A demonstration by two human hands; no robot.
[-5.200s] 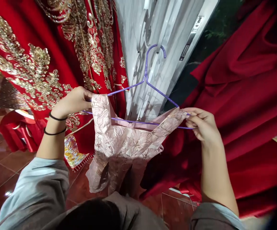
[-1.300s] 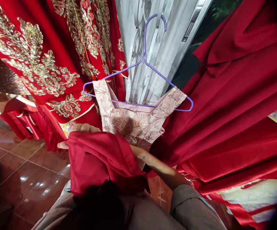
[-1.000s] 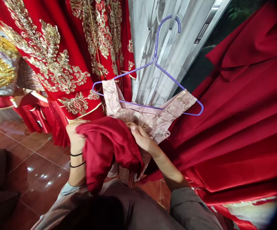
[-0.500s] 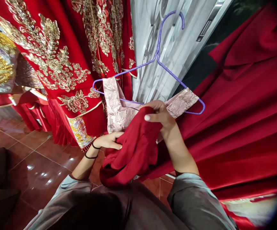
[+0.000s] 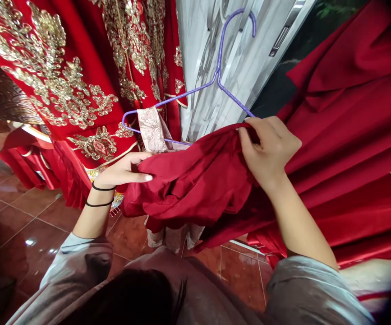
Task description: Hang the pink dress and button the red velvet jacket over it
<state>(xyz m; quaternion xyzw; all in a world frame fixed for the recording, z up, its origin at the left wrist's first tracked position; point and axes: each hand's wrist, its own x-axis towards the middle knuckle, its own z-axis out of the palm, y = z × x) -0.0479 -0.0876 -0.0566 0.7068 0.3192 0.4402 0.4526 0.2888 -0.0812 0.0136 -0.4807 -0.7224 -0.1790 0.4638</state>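
A piece of red cloth (image 5: 195, 176) is stretched between my two hands, gathered in folds below. My left hand (image 5: 127, 169) has its thumb over the cloth's left end, fingers behind it. At the upper right corner, my right hand (image 5: 269, 146) pinches the edge between thumb and fingers. Behind the cloth hangs a purple hanger (image 5: 218, 74), its right end hidden by the cloth and my hand. A pale pink patterned garment (image 5: 151, 128) rests on the hanger; one strap and its lower hem show, the middle is covered.
Red dresses with gold sequin embroidery (image 5: 80, 90) hang at the left. White sheer curtains (image 5: 198, 54) stand behind the hanger, beside a door frame with a metal latch plate (image 5: 279, 41). Long dark red drapery (image 5: 347, 113) fills the right. Below is a tiled floor (image 5: 49, 230).
My hands have moved apart, the right one to the right and the left one to the left and up. The bunched red cloth is now spread wide across the pink garment.
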